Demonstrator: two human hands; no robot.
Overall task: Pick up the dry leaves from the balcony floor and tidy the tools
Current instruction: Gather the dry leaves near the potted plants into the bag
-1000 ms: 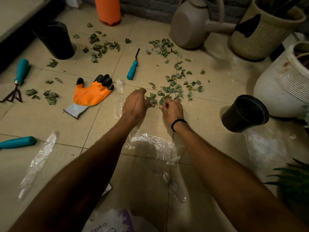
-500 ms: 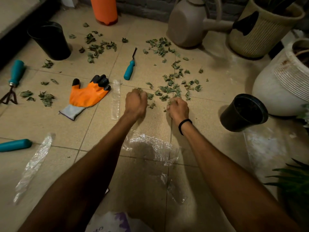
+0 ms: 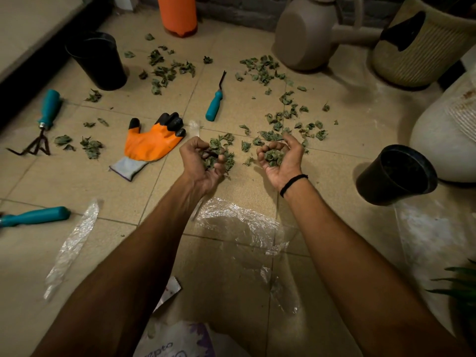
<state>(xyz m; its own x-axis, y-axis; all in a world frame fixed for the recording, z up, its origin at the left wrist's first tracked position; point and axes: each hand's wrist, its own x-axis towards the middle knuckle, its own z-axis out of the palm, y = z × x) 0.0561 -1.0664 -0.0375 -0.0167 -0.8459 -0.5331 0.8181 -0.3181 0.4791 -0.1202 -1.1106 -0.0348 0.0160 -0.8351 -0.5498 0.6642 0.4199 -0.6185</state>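
Dry green leaves [image 3: 286, 117] lie scattered over the tan tiled floor, with further patches at the back left [image 3: 164, 70] and far left [image 3: 90, 146]. My left hand [image 3: 199, 163] is palm-up and cupped around a handful of leaves. My right hand [image 3: 282, 158], a black band on its wrist, is palm-up too and holds a clump of leaves. Teal-handled tools lie around: a small weeder [image 3: 215, 105], a hand rake [image 3: 45, 117] and another handle [image 3: 36, 216] at the left edge. An orange work glove [image 3: 152, 143] rests left of my left hand.
A black pot [image 3: 396, 175] stands right of my right hand, another black pot [image 3: 99, 60] back left. Along the back are an orange container [image 3: 177, 14], a beige watering can [image 3: 306, 34], a ribbed planter [image 3: 417, 45] and a white pot [image 3: 445, 130]. Clear plastic [image 3: 239, 222] lies under my forearms.
Both hands were knuckles-up on the floor raking leaves together. They have now lifted and turned palm-up, each with a handful of leaves.
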